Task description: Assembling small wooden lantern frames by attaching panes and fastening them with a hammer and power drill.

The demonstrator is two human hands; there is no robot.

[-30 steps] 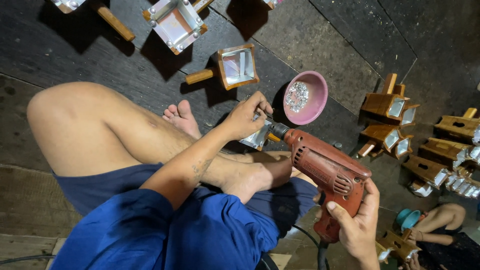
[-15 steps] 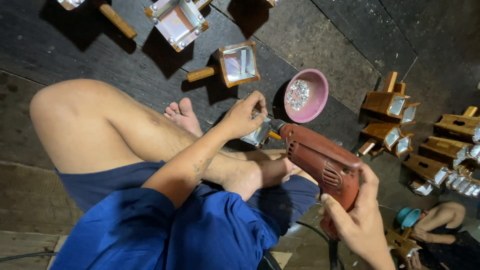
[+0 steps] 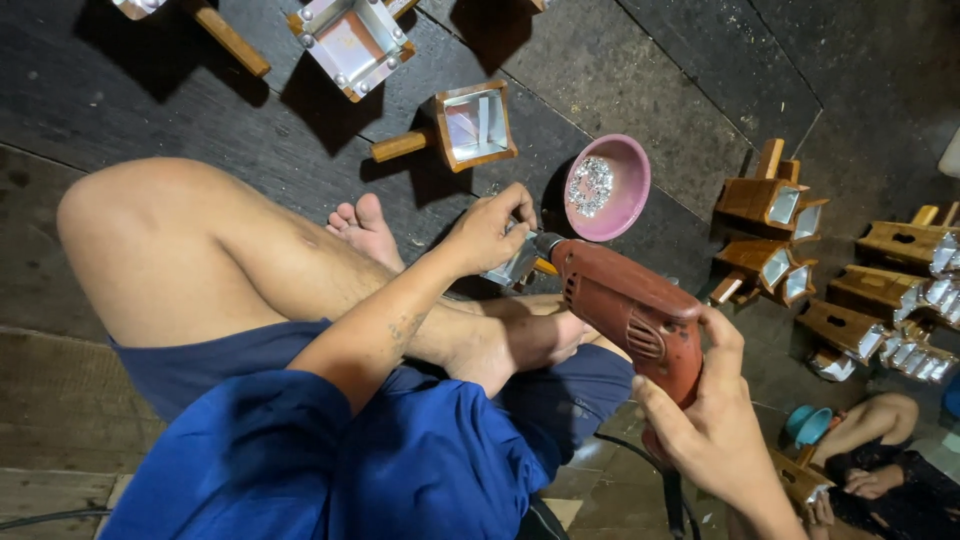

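Observation:
My right hand (image 3: 712,415) grips the handle of a red electric drill (image 3: 625,305), whose chuck points up-left at a small metal-lined wooden piece (image 3: 512,266). That piece sits under my left hand (image 3: 487,228), which holds it against my crossed legs. The drill tip meets the piece right beside my left fingers. Most of the piece is hidden by the hand.
A pink bowl (image 3: 612,186) of small silvery parts sits just beyond the drill. Wooden scoops with metal lining (image 3: 470,125) lie on the dark plank floor at top, and a stack of them (image 3: 770,205) at right. Another person's arm (image 3: 875,430) shows at lower right.
The drill and my right hand have shifted slightly left and down toward my lap, with the chuck staying against the piece. My left hand keeps its hold.

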